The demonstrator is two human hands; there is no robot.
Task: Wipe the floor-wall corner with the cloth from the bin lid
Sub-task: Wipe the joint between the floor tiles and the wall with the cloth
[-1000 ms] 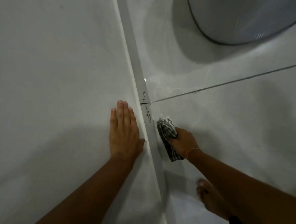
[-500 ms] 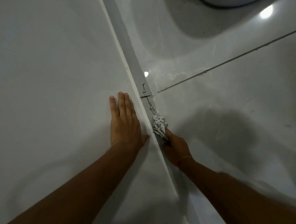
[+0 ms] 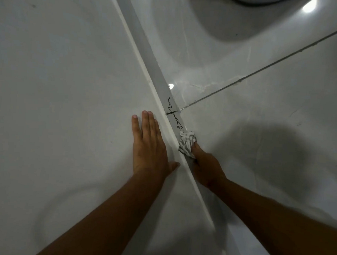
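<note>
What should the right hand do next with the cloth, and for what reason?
Probably push the cloth a little farther forward along the grey skirting strip. The right hand presses the bunched cloth into the floor-wall corner, and black scribble marks lie on the strip just ahead of it, not yet covered. The left hand lies flat on the wall as a brace.

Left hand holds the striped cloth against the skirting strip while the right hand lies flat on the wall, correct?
Not quite: the hands are swapped. In the head view the right hand holds the striped cloth against the skirting strip, while the left hand lies flat on the wall.
</note>
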